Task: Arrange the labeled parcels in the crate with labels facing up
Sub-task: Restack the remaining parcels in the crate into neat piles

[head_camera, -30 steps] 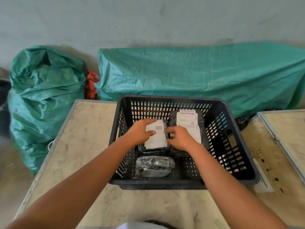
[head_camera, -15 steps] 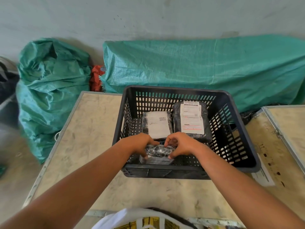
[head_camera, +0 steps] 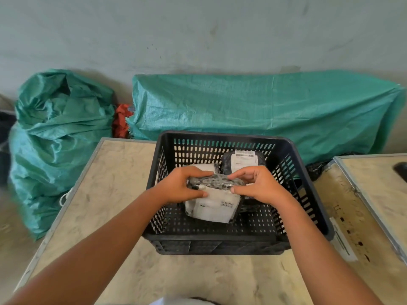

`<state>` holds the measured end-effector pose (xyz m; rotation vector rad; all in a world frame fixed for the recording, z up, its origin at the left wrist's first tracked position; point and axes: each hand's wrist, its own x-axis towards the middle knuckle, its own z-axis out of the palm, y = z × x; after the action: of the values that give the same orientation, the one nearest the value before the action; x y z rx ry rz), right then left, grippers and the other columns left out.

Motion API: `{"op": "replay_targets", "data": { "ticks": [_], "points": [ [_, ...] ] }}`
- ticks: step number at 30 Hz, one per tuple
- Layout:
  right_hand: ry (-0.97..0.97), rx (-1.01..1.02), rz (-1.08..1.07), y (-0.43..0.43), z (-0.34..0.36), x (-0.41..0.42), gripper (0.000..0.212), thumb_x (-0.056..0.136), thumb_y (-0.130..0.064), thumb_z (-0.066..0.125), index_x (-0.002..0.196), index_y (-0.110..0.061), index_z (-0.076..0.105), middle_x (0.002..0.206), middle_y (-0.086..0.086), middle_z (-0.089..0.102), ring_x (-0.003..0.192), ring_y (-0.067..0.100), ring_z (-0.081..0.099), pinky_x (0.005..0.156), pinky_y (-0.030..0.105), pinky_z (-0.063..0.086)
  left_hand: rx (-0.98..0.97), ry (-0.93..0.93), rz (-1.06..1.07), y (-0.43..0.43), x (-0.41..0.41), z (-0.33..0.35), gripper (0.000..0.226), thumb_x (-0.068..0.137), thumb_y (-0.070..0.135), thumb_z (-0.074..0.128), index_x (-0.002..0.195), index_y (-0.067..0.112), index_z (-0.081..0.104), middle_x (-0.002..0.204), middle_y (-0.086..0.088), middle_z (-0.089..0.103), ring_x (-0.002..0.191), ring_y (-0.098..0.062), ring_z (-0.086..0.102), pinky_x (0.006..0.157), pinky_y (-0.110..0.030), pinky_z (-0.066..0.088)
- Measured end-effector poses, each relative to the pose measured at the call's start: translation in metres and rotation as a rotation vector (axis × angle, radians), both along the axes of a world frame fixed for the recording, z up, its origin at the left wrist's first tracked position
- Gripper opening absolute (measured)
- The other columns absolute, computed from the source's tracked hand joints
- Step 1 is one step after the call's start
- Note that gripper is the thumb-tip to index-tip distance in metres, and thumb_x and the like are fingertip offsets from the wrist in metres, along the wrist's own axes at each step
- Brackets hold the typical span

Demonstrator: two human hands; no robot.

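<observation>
Head view is being filled by a worn table, on which a black slatted crate is standing, its long axis running left to right across the frame. Behind it, green tarpaulin bundles are being kept against the wall.

Two parcels are lying at the far side of the crate: a dark parcel at far right with its white label turned up, and a second parcel just left of it, mostly hidden behind the hands.

A third, smaller parcel is being held up on edge over the near half of the crate floor, its long axis running left to right and its white label face tilted toward the camera rather than upward. It is being pinched at its crinkled upper edge from both ends: the left hand is closed on the left end, the right hand on the right end, thumbs below and fingers over the top.

The coming move is judged to turn on that tilt: the top edge is to be rolled away from the body until the label faces up, in the free near space. Neither hand is nearer; both are gripping symmetrically.
</observation>
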<state>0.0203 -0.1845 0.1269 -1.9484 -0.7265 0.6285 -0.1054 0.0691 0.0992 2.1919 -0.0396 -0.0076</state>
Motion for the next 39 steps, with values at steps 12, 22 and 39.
{"op": "replay_targets", "data": {
  "ticks": [12, 22, 39],
  "points": [
    [-0.092, 0.303, -0.091, 0.021, 0.018, -0.021, 0.094, 0.065, -0.039, 0.094, 0.145, -0.058, 0.047, 0.147, -0.024, 0.055, 0.131, 0.011, 0.06, 0.101, 0.034, 0.056, -0.405, -0.006, 0.144, 0.041, 0.029, 0.067, 0.062, 0.07, 0.045, 0.089, 0.128, 0.038, 0.07, 0.125, 0.011, 0.072, 0.11, -0.016, 0.071, 0.084, -0.039, 0.062],
    [0.095, 0.267, -0.275, 0.043, -0.029, 0.024, 0.096, 0.069, -0.013, 0.095, 0.14, -0.061, 0.051, 0.142, -0.025, 0.057, 0.138, 0.015, 0.052, 0.103, 0.049, 0.054, -0.217, 0.218, 0.161, 0.024, 0.034, 0.008, 0.101, 0.089, 0.028, 0.077, 0.153, 0.06, 0.004, 0.133, 0.039, 0.042, 0.112, 0.009, 0.053, 0.086, -0.01, 0.051],
    [0.002, -0.276, -0.043, 0.099, -0.086, 0.043, 0.104, 0.09, -0.016, 0.079, 0.166, -0.025, 0.009, 0.156, 0.006, 0.048, 0.134, 0.022, 0.051, 0.104, 0.03, 0.042, 0.104, 0.576, 0.229, 0.013, 0.065, -0.058, 0.131, 0.078, 0.018, 0.087, 0.158, 0.036, -0.015, 0.162, -0.021, -0.029, 0.148, -0.043, 0.024, 0.118, -0.044, 0.033]
  ]
}}
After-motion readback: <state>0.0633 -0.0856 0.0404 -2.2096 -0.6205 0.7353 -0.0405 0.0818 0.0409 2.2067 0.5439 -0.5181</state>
